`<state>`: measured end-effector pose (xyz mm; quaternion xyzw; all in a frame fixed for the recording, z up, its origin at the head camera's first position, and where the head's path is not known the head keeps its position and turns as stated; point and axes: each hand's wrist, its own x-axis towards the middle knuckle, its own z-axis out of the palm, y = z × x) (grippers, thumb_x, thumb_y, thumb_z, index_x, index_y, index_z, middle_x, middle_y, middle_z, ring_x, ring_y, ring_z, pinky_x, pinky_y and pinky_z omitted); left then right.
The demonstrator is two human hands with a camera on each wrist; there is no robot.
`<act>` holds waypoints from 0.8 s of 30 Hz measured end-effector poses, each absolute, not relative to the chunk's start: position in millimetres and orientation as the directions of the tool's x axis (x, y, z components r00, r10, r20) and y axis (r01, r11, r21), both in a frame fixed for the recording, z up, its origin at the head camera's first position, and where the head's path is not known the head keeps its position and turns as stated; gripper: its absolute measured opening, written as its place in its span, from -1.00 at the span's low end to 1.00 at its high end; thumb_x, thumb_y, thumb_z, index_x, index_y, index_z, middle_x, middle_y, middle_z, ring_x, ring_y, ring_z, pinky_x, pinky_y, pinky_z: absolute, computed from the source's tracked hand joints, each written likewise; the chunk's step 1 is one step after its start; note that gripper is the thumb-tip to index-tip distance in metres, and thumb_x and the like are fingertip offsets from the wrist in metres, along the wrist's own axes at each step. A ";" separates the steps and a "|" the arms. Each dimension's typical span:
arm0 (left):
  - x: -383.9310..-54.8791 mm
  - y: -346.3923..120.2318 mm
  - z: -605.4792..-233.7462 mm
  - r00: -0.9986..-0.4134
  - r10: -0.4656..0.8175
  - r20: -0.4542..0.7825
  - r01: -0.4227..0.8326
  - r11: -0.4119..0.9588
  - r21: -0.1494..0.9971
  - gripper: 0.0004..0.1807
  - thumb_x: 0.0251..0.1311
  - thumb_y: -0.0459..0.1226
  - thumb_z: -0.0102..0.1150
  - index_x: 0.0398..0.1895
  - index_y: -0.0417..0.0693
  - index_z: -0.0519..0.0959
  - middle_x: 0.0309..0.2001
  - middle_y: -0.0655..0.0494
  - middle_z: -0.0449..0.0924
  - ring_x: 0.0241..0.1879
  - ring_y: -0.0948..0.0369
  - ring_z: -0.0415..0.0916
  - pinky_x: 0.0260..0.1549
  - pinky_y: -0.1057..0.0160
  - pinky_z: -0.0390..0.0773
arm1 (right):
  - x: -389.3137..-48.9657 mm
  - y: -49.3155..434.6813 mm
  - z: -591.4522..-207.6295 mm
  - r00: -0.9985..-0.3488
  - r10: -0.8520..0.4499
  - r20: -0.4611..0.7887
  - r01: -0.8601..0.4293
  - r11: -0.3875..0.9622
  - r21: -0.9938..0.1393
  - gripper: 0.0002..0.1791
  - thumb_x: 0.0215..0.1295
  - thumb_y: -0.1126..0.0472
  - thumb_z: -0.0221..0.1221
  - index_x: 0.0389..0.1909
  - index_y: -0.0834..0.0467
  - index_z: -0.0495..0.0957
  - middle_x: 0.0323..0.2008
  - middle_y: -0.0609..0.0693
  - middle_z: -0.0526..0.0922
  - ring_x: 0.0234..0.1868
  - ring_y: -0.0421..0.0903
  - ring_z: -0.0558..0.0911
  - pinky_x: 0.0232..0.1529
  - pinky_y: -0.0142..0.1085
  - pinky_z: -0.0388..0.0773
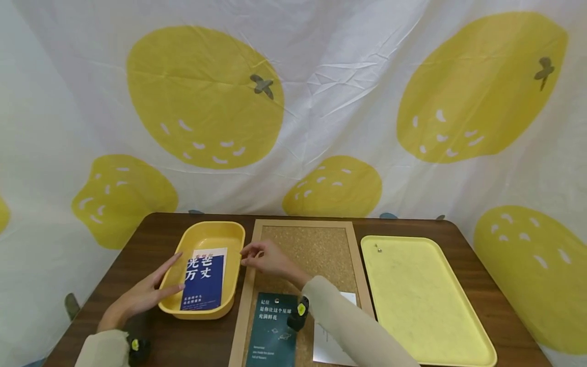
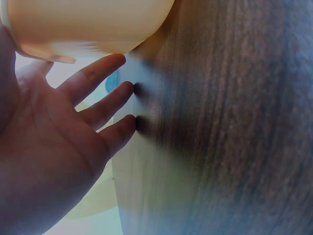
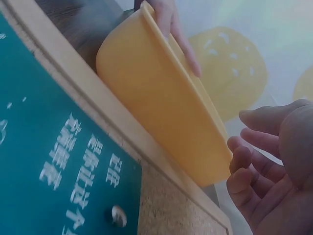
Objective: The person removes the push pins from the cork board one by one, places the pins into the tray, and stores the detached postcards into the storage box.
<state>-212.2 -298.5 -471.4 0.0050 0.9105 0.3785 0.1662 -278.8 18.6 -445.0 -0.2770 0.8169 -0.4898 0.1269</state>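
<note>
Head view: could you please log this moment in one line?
left hand: over left rim of yellow bin; right hand: at right rim; blue card: in bin; green card: on corkboard

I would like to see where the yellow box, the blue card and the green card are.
Yellow box (image 3: 151, 95): right wrist view, on its outer side wall.
Blue card (image 1: 203, 286): head view, on the middle of its front.
Green card (image 1: 273, 329): head view, on its front, near the middle.

Head view bright, even; left wrist view dim, hazy, tabletop blurred, fingers shadowed.
</note>
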 end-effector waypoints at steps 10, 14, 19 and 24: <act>-213.8 -298.2 -470.8 -0.939 0.122 -0.321 -0.143 0.709 0.690 -0.06 0.03 0.22 0.06 0.36 0.57 -0.31 0.42 -0.15 -0.31 0.32 -0.28 -0.26 0.07 -0.42 -0.12 | -276.0 40.1 -451.8 -0.741 -0.658 0.132 -0.478 0.380 -0.792 -0.82 0.16 0.29 0.18 -0.22 0.23 0.61 -0.48 -0.12 0.55 -0.47 -0.24 0.46 -0.51 -0.45 0.46; -213.9 -298.1 -470.9 -0.938 0.124 -0.323 -0.145 0.707 0.692 -0.05 0.04 0.22 0.06 0.37 0.55 -0.32 0.42 -0.15 -0.32 0.32 -0.28 -0.27 0.07 -0.42 -0.13 | -272.6 49.0 -455.7 -0.713 -0.685 0.145 -0.506 0.361 -0.784 -0.82 0.16 0.28 0.20 -0.22 0.23 0.62 -0.44 -0.13 0.57 -0.42 -0.25 0.48 -0.39 -0.41 0.49; -213.9 -297.6 -470.2 -0.938 0.124 -0.323 -0.143 0.711 0.688 -0.04 0.04 0.22 0.06 0.38 0.53 -0.32 0.42 -0.16 -0.32 0.32 -0.29 -0.27 0.07 -0.42 -0.13 | -267.2 60.7 -458.0 -0.709 -0.694 0.127 -0.496 0.362 -0.789 -0.84 0.17 0.27 0.19 -0.24 0.21 0.62 -0.42 -0.14 0.58 -0.38 -0.25 0.51 -0.31 -0.40 0.49; -214.7 -298.2 -470.7 -0.938 0.124 -0.323 -0.143 0.711 0.689 -0.04 0.04 0.22 0.06 0.38 0.51 -0.32 0.42 -0.15 -0.32 0.32 -0.28 -0.27 0.08 -0.41 -0.12 | -261.5 71.9 -459.4 -0.698 -0.710 0.096 -0.489 0.374 -0.788 -0.81 0.17 0.24 0.19 -0.19 0.20 0.61 -0.42 -0.15 0.59 -0.41 -0.23 0.50 -0.40 -0.43 0.48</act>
